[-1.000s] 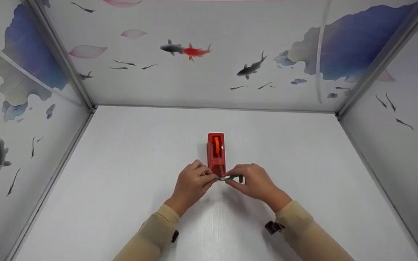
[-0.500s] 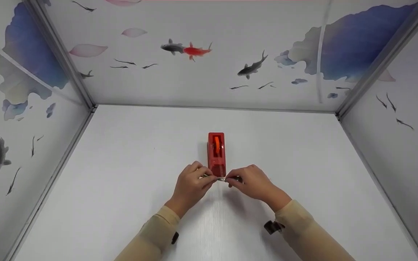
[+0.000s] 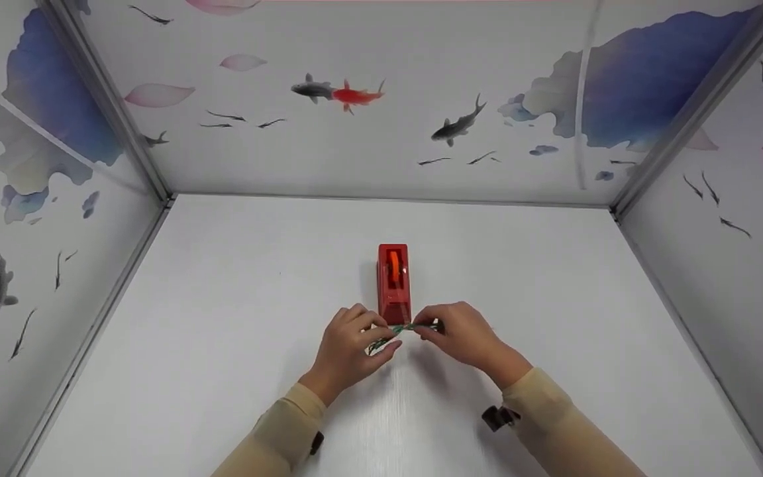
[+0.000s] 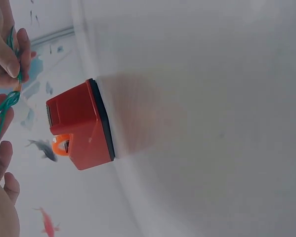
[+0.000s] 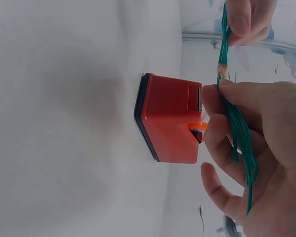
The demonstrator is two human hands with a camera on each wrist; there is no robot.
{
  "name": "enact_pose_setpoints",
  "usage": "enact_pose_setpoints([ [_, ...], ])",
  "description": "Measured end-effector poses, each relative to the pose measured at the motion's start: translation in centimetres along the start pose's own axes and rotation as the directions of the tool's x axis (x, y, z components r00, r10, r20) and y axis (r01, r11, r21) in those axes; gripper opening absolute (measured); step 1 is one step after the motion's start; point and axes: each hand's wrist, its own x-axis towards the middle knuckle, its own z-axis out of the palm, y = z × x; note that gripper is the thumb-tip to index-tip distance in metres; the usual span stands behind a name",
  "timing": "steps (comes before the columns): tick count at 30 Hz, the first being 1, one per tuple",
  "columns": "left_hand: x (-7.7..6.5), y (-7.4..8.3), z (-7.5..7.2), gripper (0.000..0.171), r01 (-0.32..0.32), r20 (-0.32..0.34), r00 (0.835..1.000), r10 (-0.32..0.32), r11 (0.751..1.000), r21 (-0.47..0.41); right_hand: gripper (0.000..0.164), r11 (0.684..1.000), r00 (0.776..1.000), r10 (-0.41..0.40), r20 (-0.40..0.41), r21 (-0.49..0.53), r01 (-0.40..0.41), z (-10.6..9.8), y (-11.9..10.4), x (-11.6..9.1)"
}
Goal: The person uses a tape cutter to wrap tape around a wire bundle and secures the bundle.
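Note:
A bundle of thin green wire, folded into loops, spans the gap between both hands, with a shiny clear wrap round its middle. My right hand pinches it between thumb and forefinger just beside that wrap, and the looped end lies along the palm in the right wrist view. At the other end is my left hand, thumb spread away from the fingers, with the wire passing through the gap. Just beyond the hands, a red tape dispenser with an orange hub stands on the table, its toothed edge facing them.
The white table is bounded by white panels printed with fish and petals at the back and both sides. Grey metal framing joins the panels at the corners. A small black device sits at the right sleeve.
The left thumb has parted from the fingers that pinched the wire, and that hand has dropped slightly. More green wire shows there. The right hand keeps its pinch; the dispenser stays put.

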Motion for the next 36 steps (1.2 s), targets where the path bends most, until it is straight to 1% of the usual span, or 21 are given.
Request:
enact_pose_setpoints([
  [2, -0.1, 0.0, 0.1, 0.014, 0.036, 0.011, 0.999, -0.035, 0.999, -0.034, 0.011, 1.0, 1.0, -0.004, -0.016, 0.004, 0.004, 0.2, 0.1, -0.1],
  [4, -0.2, 0.2, 0.1, 0.014, 0.095, 0.04, 0.995, -0.093, 0.993, -0.071, 0.011, 1.0, 1.0, -0.009, -0.028, 0.014, 0.009, 0.3, 0.2, -0.2],
  [5, -0.2, 0.3, 0.2, 0.014, 0.135, 0.06, 0.99, -0.13, 0.986, -0.095, 0.011, 1.0, 0.999, -0.011, -0.034, 0.021, 0.012, 0.4, 0.2, -0.2],
  [6, -0.2, 0.3, 0.2, 0.015, 0.182, 0.088, 0.981, -0.172, 0.976, -0.122, 0.011, 0.999, 0.999, -0.01, -0.035, 0.031, 0.011, 0.4, 0.3, -0.2],
  [7, -0.2, 0.4, 0.2, 0.015, 0.239, 0.125, 0.967, -0.221, 0.959, -0.15, 0.012, 0.999, 0.999, -0.011, -0.036, 0.041, 0.012, 0.5, 0.3, -0.2],
  [8, -0.1, 0.5, 0.1, 0.016, 0.304, 0.171, 0.946, -0.274, 0.934, -0.185, 0.012, 0.998, 0.999, -0.013, -0.036, 0.054, 0.015, 0.5, 0.3, -0.2],
  [9, -0.1, 0.5, 0.1, 0.017, 0.375, 0.225, 0.918, -0.327, 0.899, -0.226, 0.012, 0.998, 0.999, -0.015, -0.035, 0.067, 0.017, 0.5, 0.3, -0.2],
  [10, 0.0, 0.5, 0.0, 0.018, 0.445, 0.277, 0.885, -0.374, 0.855, -0.267, 0.013, 0.997, 0.999, -0.019, -0.036, 0.079, 0.022, 0.5, 0.3, -0.2],
  [12, 0.1, 0.5, 0.0, 0.02, 0.565, 0.374, 0.815, -0.443, 0.752, -0.34, 0.014, 0.994, 0.999, -0.035, -0.04, 0.107, 0.039, 0.6, 0.4, -0.2],
  [13, 0.1, 0.5, 0.0, 0.021, 0.609, 0.412, 0.784, -0.463, 0.703, -0.368, 0.014, 0.991, 0.998, -0.042, -0.042, 0.122, 0.047, 0.6, 0.4, -0.2],
  [14, 0.2, 0.4, 0.0, 0.021, 0.643, 0.443, 0.758, -0.478, 0.658, -0.391, 0.014, 0.989, 0.998, -0.05, -0.046, 0.138, 0.056, 0.6, 0.4, -0.2],
  [15, 0.2, 0.4, 0.0, 0.021, 0.668, 0.467, 0.738, -0.487, 0.62, -0.41, 0.014, 0.986, 0.997, -0.058, -0.051, 0.155, 0.066, 0.6, 0.5, -0.2],
  [16, 0.2, 0.3, 0.0, 0.021, 0.685, 0.484, 0.724, -0.491, 0.591, -0.425, 0.014, 0.983, 0.996, -0.065, -0.056, 0.166, 0.073, 0.6, 0.5, -0.2],
  [18, 0.2, 0.3, 0.0, 0.02, 0.706, 0.506, 0.706, -0.495, 0.55, -0.447, 0.014, 0.979, 0.995, -0.069, -0.067, 0.186, 0.081, 0.7, 0.5, -0.2],
  [20, 0.2, 0.2, 0.0, 0.02, 0.72, 0.52, 0.693, -0.499, 0.518, -0.462, 0.014, 0.978, 0.995, -0.07, -0.077, 0.193, 0.084, 0.8, 0.6, -0.3],
  [21, 0.1, 0.1, 0.0, 0.019, 0.725, 0.525, 0.688, -0.501, 0.506, -0.468, 0.014, 0.977, 0.994, -0.072, -0.08, 0.195, 0.086, 0.8, 0.7, -0.3],
  [23, 0.1, 0.1, 0.1, 0.018, 0.729, 0.526, 0.684, -0.505, 0.497, -0.471, 0.014, 0.975, 0.993, -0.075, -0.088, 0.201, 0.091, 0.9, 0.8, -0.3],
  [25, 0.1, 0.0, 0.1, 0.016, 0.73, 0.522, 0.683, -0.512, 0.499, -0.466, 0.014, 0.973, 0.992, -0.08, -0.092, 0.207, 0.098, 0.9, 0.9, -0.3],
  [28, 0.3, 0.0, 0.2, 0.012, 0.729, 0.509, 0.684, -0.522, 0.512, -0.454, 0.015, 0.969, 0.991, -0.091, -0.097, 0.219, 0.11, 1.0, 1.0, -0.2],
  [32, 0.5, -0.1, 0.2, 0.01, 0.713, 0.491, 0.701, -0.518, 0.536, -0.452, 0.015, 0.966, 0.99, -0.095, -0.105, 0.231, 0.117, 0.8, 1.0, -0.1],
  [36, 0.7, -0.1, 0.2, 0.011, 0.694, 0.47, 0.719, -0.512, 0.559, -0.453, 0.015, 0.962, 0.993, -0.078, -0.094, 0.253, 0.099, 0.8, 1.2, -0.1],
])
